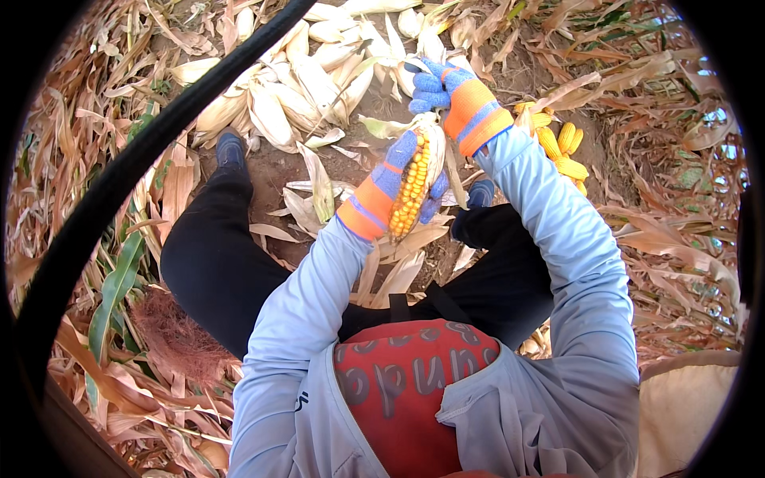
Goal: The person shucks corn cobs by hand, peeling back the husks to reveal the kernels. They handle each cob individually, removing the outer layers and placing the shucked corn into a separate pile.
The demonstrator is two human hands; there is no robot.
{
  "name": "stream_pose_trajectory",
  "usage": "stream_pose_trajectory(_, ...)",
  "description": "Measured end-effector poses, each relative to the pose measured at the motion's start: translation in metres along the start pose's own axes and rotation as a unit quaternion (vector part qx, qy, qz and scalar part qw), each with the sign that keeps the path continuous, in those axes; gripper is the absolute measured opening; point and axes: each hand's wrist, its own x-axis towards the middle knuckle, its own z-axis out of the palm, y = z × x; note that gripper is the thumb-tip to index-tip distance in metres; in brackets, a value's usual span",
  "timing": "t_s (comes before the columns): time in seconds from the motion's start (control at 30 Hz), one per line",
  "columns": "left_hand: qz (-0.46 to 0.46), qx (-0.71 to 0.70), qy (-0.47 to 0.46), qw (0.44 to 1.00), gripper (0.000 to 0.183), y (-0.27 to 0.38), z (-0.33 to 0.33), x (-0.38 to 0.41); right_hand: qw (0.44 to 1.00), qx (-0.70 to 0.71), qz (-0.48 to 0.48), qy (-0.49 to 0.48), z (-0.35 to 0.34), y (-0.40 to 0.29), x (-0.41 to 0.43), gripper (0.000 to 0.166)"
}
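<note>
My left hand [379,190], in a blue and orange knit glove, grips a partly husked ear of corn [410,190]. Rows of yellow kernels show along the ear's near side, and pale dry husk [438,143] still covers its other side. The ear slants, with its bare tip towards me. Just beyond its husked end is my right hand [459,101], gloved alike, with curled fingers around a strip of dry husk [415,61]. The right fingertips are partly hidden.
Beyond my feet lies a heap of unhusked ears [299,89]. Several bare yellow ears [562,146] lie on the soil to the right. Loose husks [311,209] are scattered between my legs. Dry corn stalks and leaves [675,239] surround me. A dark strap [161,131] crosses the view's left side.
</note>
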Motion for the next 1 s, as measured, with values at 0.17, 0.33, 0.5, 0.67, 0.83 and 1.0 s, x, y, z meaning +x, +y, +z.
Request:
stream_pose_trajectory(0.17,0.009,0.031,-0.049,0.998,0.048,-0.006,-0.008,0.002,0.993,0.007,0.047,-0.111,0.012,-0.019,-0.018,0.016)
stream_pose_trajectory(0.33,-0.05,-0.001,0.126,0.991,0.041,0.002,0.001,-0.008,0.894,-0.443,-0.06,-0.033,-0.001,-0.031,-0.003,0.029)
stream_pose_trajectory(0.5,0.007,-0.031,0.177,0.984,0.042,0.008,-0.002,-0.007,0.651,-0.736,-0.184,0.008,-0.03,-0.016,-0.005,0.04)
stream_pose_trajectory(0.67,0.035,-0.044,0.207,0.977,0.062,0.01,-0.02,0.001,0.719,-0.672,-0.176,-0.015,-0.027,-0.011,-0.011,0.037)
stream_pose_trajectory(0.83,0.078,-0.149,0.178,0.97,0.074,0.012,-0.039,0.005,0.725,-0.661,-0.046,-0.187,-0.007,-0.011,-0.023,0.039)
stream_pose_trajectory(1.0,0.12,-0.089,0.186,0.971,0.082,0.021,-0.042,0.002,0.82,-0.543,-0.018,-0.182,-0.005,0.01,-0.026,0.032)
